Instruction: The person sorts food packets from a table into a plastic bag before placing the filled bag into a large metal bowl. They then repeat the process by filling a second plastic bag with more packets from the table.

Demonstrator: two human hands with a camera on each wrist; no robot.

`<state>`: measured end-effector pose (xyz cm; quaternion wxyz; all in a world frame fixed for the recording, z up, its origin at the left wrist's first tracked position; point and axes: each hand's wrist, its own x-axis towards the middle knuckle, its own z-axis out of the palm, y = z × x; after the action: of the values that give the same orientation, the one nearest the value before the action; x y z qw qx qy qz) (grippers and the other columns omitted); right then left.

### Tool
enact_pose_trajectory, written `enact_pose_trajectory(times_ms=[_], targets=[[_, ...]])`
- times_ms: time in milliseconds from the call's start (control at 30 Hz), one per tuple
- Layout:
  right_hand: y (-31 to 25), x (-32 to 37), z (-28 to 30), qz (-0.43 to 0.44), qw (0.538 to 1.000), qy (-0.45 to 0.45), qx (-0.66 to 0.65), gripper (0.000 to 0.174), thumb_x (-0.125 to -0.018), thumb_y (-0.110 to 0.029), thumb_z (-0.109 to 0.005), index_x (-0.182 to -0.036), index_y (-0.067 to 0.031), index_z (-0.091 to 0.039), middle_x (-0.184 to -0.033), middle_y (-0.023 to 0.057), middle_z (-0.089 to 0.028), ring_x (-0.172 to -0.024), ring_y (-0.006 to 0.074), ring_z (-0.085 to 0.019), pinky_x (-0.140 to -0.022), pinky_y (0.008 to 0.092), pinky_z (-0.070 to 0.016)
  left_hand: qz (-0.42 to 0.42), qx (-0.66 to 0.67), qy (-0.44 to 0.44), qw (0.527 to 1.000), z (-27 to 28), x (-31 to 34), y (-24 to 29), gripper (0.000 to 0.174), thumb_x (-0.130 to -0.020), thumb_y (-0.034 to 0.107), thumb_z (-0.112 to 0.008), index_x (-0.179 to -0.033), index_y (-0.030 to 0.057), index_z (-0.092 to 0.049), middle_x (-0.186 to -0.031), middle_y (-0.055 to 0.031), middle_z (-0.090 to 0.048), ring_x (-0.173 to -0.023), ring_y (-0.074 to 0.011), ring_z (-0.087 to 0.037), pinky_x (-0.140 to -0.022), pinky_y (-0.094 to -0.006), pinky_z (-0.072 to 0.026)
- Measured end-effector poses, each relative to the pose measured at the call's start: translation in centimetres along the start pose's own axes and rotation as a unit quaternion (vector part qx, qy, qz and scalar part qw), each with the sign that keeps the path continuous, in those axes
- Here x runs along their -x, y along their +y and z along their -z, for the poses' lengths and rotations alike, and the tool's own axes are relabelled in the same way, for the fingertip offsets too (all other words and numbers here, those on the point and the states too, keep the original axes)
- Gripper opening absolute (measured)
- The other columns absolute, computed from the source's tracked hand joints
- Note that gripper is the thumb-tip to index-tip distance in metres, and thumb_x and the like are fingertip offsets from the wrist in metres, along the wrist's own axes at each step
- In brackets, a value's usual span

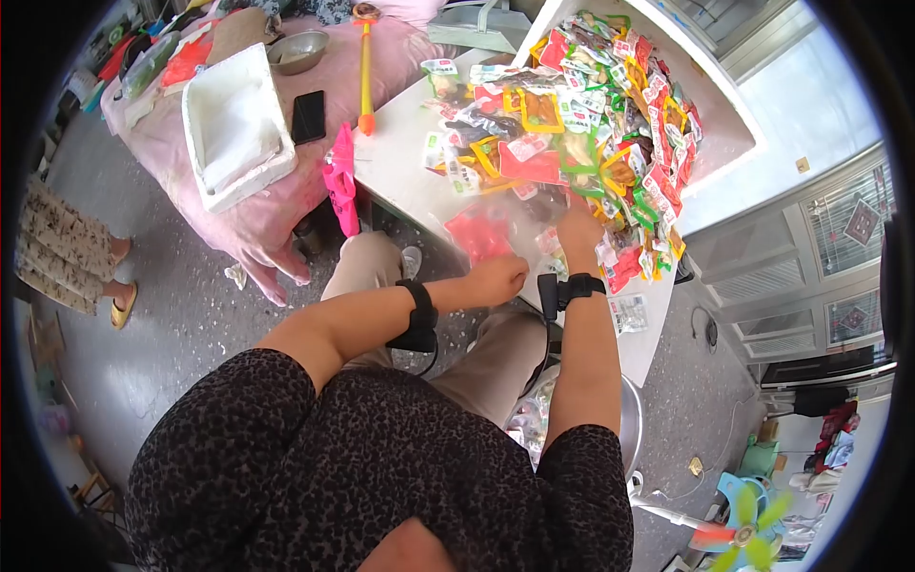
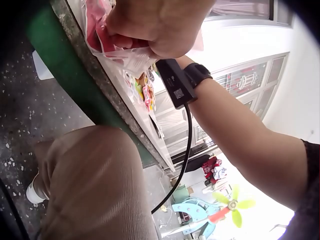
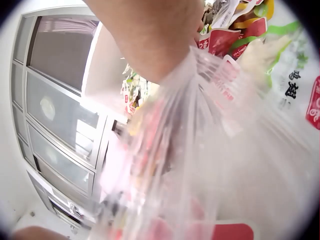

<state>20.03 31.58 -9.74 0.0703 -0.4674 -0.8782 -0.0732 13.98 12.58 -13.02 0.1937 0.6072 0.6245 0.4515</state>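
A clear plastic bag [image 1: 479, 232] with red on it lies at the near edge of the white table. My left hand [image 1: 498, 280] has its fingers curled on the bag's near side; in the left wrist view, this hand [image 2: 157, 25] grips the clear plastic [image 2: 135, 59] beside a red part. Farther right, my right hand [image 1: 579, 232] is at the packet pile. The right wrist view shows the right hand [image 3: 155, 37] gripping gathered, creased plastic [image 3: 200, 115], its fingertips hidden. Printed food packets [image 3: 287, 75] lie behind the plastic.
Colourful packets [image 1: 572, 110] are heaped from the tabletop into a tilted white box [image 1: 724, 143]. Left stand a foam tray [image 1: 238, 124], phone [image 1: 309, 117] and yellow stick [image 1: 366, 81] on pink cloth. A pink bag [image 1: 340, 181] hangs at the table edge. A fan [image 1: 743, 534] stands lower right.
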Motion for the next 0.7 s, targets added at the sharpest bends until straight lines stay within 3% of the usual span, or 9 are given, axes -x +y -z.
enact_pose_trajectory(times_ms=[67,100,200,300,400,500,600,700], targets=[[0.1,0.9,1.6,0.001,0.999,0.026,-0.04,0.021,-0.07,-0.018,-0.048,-0.086,-0.0047,-0.052,-0.081,0.0138,-0.058,-0.074,0.0289,-0.058,-0.061,0.0409,-0.0452,0.004,-0.007,-0.001,1.0,0.0,0.1,0.3,0.01,-0.069,0.008,-0.045,-0.076,0.0033,-0.052,-0.074,-0.0136,-0.053,-0.073,-0.0294,-0.052,-0.063,-0.0368,-0.0423],[0.6,0.7,1.5,0.001,0.999,-0.009,-0.037,0.046,-0.071,-0.019,-0.048,-0.116,-0.0231,-0.038,-0.09,0.0133,-0.056,-0.076,0.0312,-0.056,-0.063,0.0412,-0.0445,0.008,-0.012,-0.001,1.0,0.2,0.1,0.6,0.01,-0.069,0.008,-0.045,-0.076,0.0033,-0.052,-0.074,-0.0138,-0.053,-0.073,-0.0296,-0.052,-0.063,-0.0368,-0.0422],[2.0,1.6,1.1,0.064,0.995,0.062,-0.034,0.048,-0.071,-0.02,-0.048,-0.117,-0.0237,-0.036,-0.09,0.0151,-0.056,-0.074,0.0316,-0.056,-0.064,0.0415,-0.0441,0.022,-0.001,0.01,1.0,0.1,0.1,0.9,0.01,-0.069,0.008,-0.045,-0.075,0.0032,-0.051,-0.074,-0.0142,-0.053,-0.072,-0.0301,-0.052,-0.063,-0.0367,-0.042],[3.2,2.4,2.0,0.05,0.992,0.033,-0.11,0.037,-0.07,-0.019,-0.047,-0.107,-0.0179,-0.047,-0.087,0.0166,-0.056,-0.074,0.0333,-0.055,-0.061,0.0399,-0.044,0.017,0.003,0.016,1.0,0.2,0.0,0.9,0.011,-0.069,0.008,-0.045,-0.077,0.003,-0.051,-0.075,-0.015,-0.053,-0.072,-0.0307,-0.052,-0.063,-0.0366,-0.0419],[4.2,4.3,3.7,-0.004,0.972,0.049,-0.231,0.018,-0.065,-0.014,-0.048,-0.071,0.0026,-0.05,-0.07,0.0163,-0.055,-0.064,0.0307,-0.053,-0.06,0.0366,-0.0416,-0.002,0.002,0.043,0.999,-0.1,0.1,0.8,0.014,-0.07,0.008,-0.046,-0.083,0.0038,-0.051,-0.076,-0.0157,-0.053,-0.073,-0.0312,-0.052,-0.063,-0.0367,-0.042],[5.4,6.9,5.1,-0.132,0.848,-0.028,-0.513,0.012,-0.065,-0.01,-0.049,-0.068,0.0023,-0.048,-0.063,0.0098,-0.052,-0.058,0.0214,-0.051,-0.056,0.0323,-0.0406,-0.019,-0.005,0.062,0.998,-0.4,0.2,0.6,0.023,-0.071,0.007,-0.045,-0.093,0.0058,-0.05,-0.078,-0.0161,-0.053,-0.074,-0.0314,-0.053,-0.064,-0.0371,-0.042],[6.6,8.8,4.8,-0.18,0.648,-0.057,-0.738,0.004,-0.065,-0.004,-0.047,-0.066,-0.0002,-0.047,-0.06,0.0039,-0.048,-0.055,0.0135,-0.049,-0.05,0.0273,-0.0402,-0.051,-0.017,0.073,0.996,-0.4,0.1,1.1,0.031,-0.071,0.006,-0.045,-0.102,0.0073,-0.048,-0.078,-0.0157,-0.053,-0.074,-0.0315,-0.052,-0.064,-0.0377,-0.0417],[5.5,11.1,5.3,-0.219,0.536,-0.061,-0.813,0.002,-0.065,-0.001,-0.048,-0.066,-0.0024,-0.047,-0.061,0.0049,-0.049,-0.05,0.0123,-0.048,-0.044,0.0248,-0.0398,-0.062,-0.062,0.022,0.996,0.8,0.1,2.5,0.038,-0.07,0.005,-0.046,-0.107,0.0077,-0.045,-0.077,-0.015,-0.051,-0.073,-0.0314,-0.051,-0.063,-0.0385,-0.0413]])
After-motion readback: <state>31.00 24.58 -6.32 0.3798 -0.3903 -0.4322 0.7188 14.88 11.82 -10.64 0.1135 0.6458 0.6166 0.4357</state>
